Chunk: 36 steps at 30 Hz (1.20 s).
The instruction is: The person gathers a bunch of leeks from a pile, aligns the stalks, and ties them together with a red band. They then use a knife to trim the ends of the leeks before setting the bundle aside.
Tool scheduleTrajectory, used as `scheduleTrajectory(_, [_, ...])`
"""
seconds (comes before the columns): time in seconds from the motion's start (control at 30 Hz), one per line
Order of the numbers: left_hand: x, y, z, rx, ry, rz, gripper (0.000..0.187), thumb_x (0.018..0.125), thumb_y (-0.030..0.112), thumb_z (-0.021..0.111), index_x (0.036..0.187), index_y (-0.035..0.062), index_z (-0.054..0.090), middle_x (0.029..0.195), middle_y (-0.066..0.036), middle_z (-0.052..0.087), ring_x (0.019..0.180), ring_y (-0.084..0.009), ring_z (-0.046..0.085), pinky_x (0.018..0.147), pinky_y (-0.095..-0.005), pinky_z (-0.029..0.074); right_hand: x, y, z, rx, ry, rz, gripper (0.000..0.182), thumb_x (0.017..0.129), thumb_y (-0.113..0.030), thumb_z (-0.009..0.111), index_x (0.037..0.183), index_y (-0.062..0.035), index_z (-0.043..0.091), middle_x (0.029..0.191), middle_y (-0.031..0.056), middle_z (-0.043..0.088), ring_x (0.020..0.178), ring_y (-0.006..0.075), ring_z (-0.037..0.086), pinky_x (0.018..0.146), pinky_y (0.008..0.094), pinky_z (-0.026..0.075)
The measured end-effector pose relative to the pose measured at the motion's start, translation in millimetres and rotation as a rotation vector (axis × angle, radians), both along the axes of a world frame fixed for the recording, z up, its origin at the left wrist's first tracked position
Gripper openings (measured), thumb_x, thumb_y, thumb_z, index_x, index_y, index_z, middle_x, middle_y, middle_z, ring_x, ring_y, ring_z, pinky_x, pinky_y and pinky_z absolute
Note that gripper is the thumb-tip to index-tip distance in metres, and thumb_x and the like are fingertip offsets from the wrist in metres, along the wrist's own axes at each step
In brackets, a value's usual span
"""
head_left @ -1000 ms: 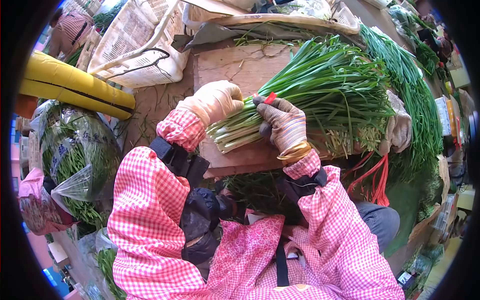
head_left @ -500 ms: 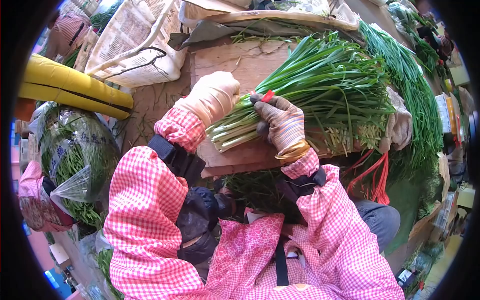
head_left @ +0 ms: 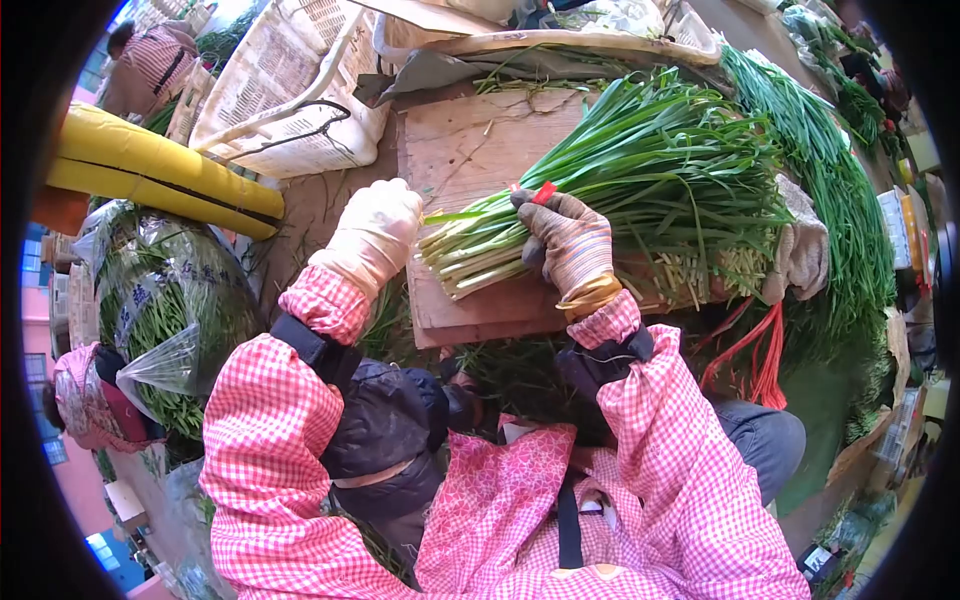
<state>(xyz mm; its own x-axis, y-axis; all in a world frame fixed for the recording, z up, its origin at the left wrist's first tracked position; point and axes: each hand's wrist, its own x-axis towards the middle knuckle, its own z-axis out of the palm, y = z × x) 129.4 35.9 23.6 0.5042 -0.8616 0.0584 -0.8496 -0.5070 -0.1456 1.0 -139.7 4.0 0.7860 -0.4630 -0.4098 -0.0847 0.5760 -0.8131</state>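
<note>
A bunch of garlic chives lies on the wooden board, its pale stem ends to the left and its green leaves fanning to the right. My right hand, in a striped glove, is closed around the bunch near the stems. A red tie shows at its fingers. Just left of the stem ends is my left hand, in a pale glove, closed. A thin yellow-green leaf runs from the bunch to its fingers; their tips are partly hidden.
The wooden board has more cut stems at its right edge. Red ties hang below a grey cloth. More chives lie at right. White baskets, a yellow roll and a plastic bag of greens stand left.
My left hand has moved left, away from the stems, drawing the thin leaf out. My right hand keeps its hold on the bunch. The view has shifted slightly.
</note>
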Motion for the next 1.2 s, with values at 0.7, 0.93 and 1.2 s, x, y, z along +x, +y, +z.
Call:
scheduleTrajectory(0.7, [-5.2, -23.4, 11.7, -0.210, 0.763, 0.113, 0.031, 0.084, 0.029, 0.059, 0.107, 0.0085, 0.061, 0.091, -0.012, 0.062, 0.088, -0.0268, 0.058, 0.079, -0.0329, 0.045, 1.3, -3.3, -6.7, -0.019, -0.017, -0.005, 0.016, 0.075, -0.004, 0.067, 0.091, -0.0034, 0.067, 0.073, 0.0019, 0.065, 0.045, 0.0076, 0.049, 0.042, 0.0205, 0.037])
scheduleTrajectory(0.93, [5.6, -27.4, -1.3, -0.218, 0.520, -0.124, 0.013, 0.077, 0.021, 0.062, 0.078, 0.0079, 0.063, 0.076, -0.010, 0.059, 0.076, -0.0295, 0.056, 0.069, -0.0377, 0.045, 1.0, -1.4, -5.9, 0.003, -0.037, -0.012, 0.017, 0.075, -0.004, 0.067, 0.092, -0.0026, 0.067, 0.075, 0.0030, 0.065, 0.046, 0.0084, 0.050, 0.043, 0.0211, 0.038])
scheduleTrajectory(1.2, [28.5, 100.9, -0.3, 0.270, 0.271, 0.258, 0.013, 0.077, 0.012, 0.056, 0.087, 0.0070, 0.063, 0.085, -0.015, 0.059, 0.087, -0.0310, 0.058, 0.076, -0.0395, 0.048, 0.8, -1.1, -7.8, -0.045, -0.062, -0.034, 0.015, 0.074, -0.006, 0.068, 0.089, -0.0025, 0.067, 0.070, 0.0037, 0.064, 0.042, 0.0092, 0.049, 0.040, 0.0216, 0.037])
